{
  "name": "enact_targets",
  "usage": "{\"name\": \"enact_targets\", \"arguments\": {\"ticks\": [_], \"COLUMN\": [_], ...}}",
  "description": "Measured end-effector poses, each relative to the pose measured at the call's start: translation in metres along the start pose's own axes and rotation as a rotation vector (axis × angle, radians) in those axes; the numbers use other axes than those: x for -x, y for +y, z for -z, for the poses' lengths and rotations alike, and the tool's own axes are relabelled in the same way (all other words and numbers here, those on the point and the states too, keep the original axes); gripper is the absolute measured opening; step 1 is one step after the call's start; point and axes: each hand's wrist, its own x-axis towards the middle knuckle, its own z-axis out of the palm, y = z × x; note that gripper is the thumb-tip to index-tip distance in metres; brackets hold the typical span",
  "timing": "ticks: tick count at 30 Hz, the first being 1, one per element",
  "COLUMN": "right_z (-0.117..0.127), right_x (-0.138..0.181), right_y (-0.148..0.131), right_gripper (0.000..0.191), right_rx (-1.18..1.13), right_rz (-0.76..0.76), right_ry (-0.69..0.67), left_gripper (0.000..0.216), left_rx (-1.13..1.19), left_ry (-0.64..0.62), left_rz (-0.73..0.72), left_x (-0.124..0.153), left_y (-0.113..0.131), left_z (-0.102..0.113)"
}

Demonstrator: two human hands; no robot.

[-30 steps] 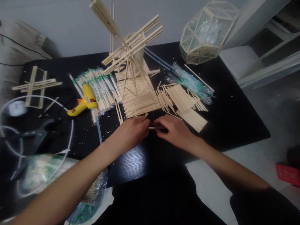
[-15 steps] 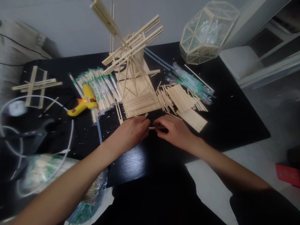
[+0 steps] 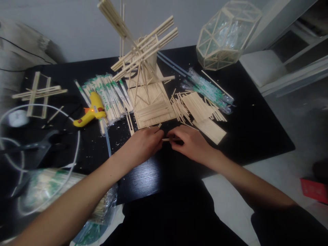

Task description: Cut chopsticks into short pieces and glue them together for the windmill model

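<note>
My left hand [image 3: 148, 140] is closed near the table's front, its fingers curled round one end of a thin wooden stick [image 3: 166, 139]. Facing it, my right hand [image 3: 188, 140] pinches the same stick between thumb and fingertips. Only a short length of the stick shows between the hands; the rest is hidden by my fingers. Just beyond the hands is a mat of joined sticks [image 3: 132, 99] with a loose pile of short sticks [image 3: 153, 111] on it. A windmill-like stick model [image 3: 143, 56] rises at the mat's far end.
A yellow glue gun [image 3: 89, 111] lies left, beside wrapped chopsticks [image 3: 102, 90]. Flat stick panels [image 3: 208, 131] and cut sticks [image 3: 180, 107] lie right. A faceted stick-framed container [image 3: 220, 37] stands at the back right. A plastic bag of sticks [image 3: 56, 186] is at the front left.
</note>
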Motion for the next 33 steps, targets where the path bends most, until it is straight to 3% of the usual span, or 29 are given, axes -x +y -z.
{"name": "enact_targets", "arguments": {"ticks": [33], "right_z": [-0.0005], "right_x": [-0.0007], "right_y": [-0.0002], "right_gripper": [0.02], "right_rx": [0.034], "right_rz": [0.025], "right_ry": [0.01], "left_gripper": [0.014], "left_rx": [-0.019], "left_ry": [-0.001], "left_rz": [-0.003], "left_x": [-0.0008], "left_y": [-0.0007], "left_z": [-0.0017]}}
